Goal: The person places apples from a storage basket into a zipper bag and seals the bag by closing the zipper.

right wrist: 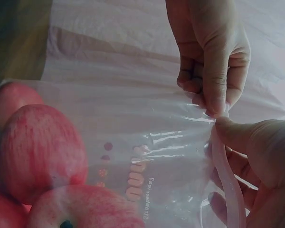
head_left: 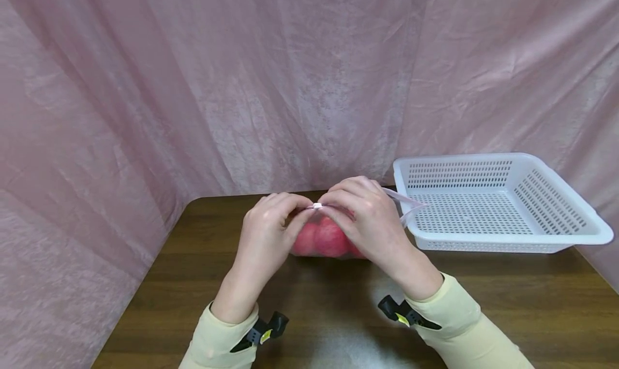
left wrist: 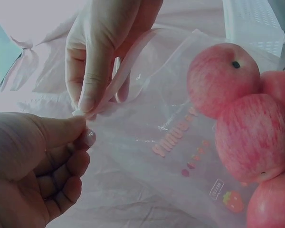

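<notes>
A clear zip bag [left wrist: 137,156] with printed lettering and a strawberry picture holds several red apples [left wrist: 253,137]. In the head view the bag is upright between the hands, its apples low down and partly hidden behind them. My left hand [head_left: 263,226] pinches the bag's top edge between thumb and forefinger, beside a small white slider [head_left: 317,205]. Close against it, my right hand [head_left: 372,218] also pinches the edge, thumb and forefinger at the slider's other side. From there the pinkish zip strip [right wrist: 228,185] bends away under the right hand, with the mouth gaping there.
A white perforated plastic basket [head_left: 488,240] stands at the right on the brown wooden table [head_left: 193,304]; the bag's loose end reaches its left rim. Behind the table hangs a pink curtain [head_left: 290,89]. Both wrists carry small black cameras [head_left: 278,324].
</notes>
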Demonstrator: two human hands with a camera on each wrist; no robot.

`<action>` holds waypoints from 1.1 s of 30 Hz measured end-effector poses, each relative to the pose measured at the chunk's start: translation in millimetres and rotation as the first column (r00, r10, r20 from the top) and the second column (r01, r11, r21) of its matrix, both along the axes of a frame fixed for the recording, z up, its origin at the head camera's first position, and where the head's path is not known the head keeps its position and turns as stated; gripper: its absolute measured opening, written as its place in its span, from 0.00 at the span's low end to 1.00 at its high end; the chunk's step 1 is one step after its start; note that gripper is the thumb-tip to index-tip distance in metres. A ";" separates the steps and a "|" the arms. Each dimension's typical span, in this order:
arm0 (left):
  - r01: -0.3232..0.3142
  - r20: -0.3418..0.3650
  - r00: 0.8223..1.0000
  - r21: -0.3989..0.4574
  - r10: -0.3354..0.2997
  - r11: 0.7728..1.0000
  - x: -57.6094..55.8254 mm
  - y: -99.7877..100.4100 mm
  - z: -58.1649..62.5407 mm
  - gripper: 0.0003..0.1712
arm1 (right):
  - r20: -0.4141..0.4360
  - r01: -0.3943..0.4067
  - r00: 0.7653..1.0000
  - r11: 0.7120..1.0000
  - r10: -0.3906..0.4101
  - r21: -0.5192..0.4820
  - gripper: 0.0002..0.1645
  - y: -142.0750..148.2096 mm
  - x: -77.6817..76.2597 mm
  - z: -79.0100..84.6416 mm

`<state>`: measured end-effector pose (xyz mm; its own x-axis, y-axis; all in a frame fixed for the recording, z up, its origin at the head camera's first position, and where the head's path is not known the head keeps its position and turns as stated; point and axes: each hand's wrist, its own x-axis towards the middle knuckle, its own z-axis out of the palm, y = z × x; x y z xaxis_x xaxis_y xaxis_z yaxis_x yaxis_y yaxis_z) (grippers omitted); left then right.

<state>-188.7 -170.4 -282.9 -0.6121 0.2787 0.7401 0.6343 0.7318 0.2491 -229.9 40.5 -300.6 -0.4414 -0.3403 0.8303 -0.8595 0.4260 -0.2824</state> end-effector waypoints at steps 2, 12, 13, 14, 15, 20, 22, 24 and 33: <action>-0.006 0.006 1.000 -0.007 0.006 1.000 0.0 -0.1 0.1 0.07 | 0.003 0.008 1.000 1.000 -0.008 -0.003 0.08 0.1 -0.1 -0.3; -0.023 0.014 1.000 -0.046 0.023 0.999 1.3 0.7 0.9 0.03 | -0.025 -0.013 1.000 1.000 0.013 -0.008 0.12 -1.2 0.0 -2.1; -0.020 0.014 1.000 -0.048 0.021 0.999 1.4 0.8 1.0 0.03 | -0.029 -0.012 0.999 1.000 0.011 -0.008 0.12 -1.4 0.1 -2.3; -0.018 0.012 1.000 -0.047 0.018 0.999 1.6 0.8 1.1 0.03 | -0.034 -0.010 0.999 1.000 0.010 -0.008 0.11 -1.6 0.0 -2.5; -0.016 0.010 1.000 -0.045 0.016 0.999 1.7 1.0 1.3 0.03 | -0.038 -0.007 0.999 1.000 0.006 -0.009 0.11 -1.8 0.0 -2.7; -0.004 -0.012 1.000 -0.033 0.004 0.999 1.1 0.9 0.2 0.03 | -0.051 0.009 0.999 1.000 -0.009 -0.011 0.10 -2.4 0.3 -2.9; -0.001 -0.020 1.000 -0.029 0.001 1.000 0.6 0.7 -0.6 0.04 | -0.054 0.016 0.998 1.000 -0.016 -0.009 0.10 -2.6 0.6 -2.8; 0.001 -0.027 1.000 -0.029 -0.001 1.000 0.3 0.4 -0.9 0.04 | -0.055 0.022 0.998 1.000 -0.022 -0.006 0.09 -2.7 0.5 -2.6; -0.002 -0.036 0.999 -0.036 0.000 0.999 0.2 -0.4 -0.1 0.05 | -0.056 0.026 0.998 1.000 -0.026 -0.002 0.08 -1.6 -0.8 -2.3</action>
<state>-188.5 -170.8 -283.1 -0.5851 0.3053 0.7513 0.6419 0.7406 0.1989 -230.7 38.8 -302.8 -0.4024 -0.3285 0.8545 -0.8629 0.4479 -0.2341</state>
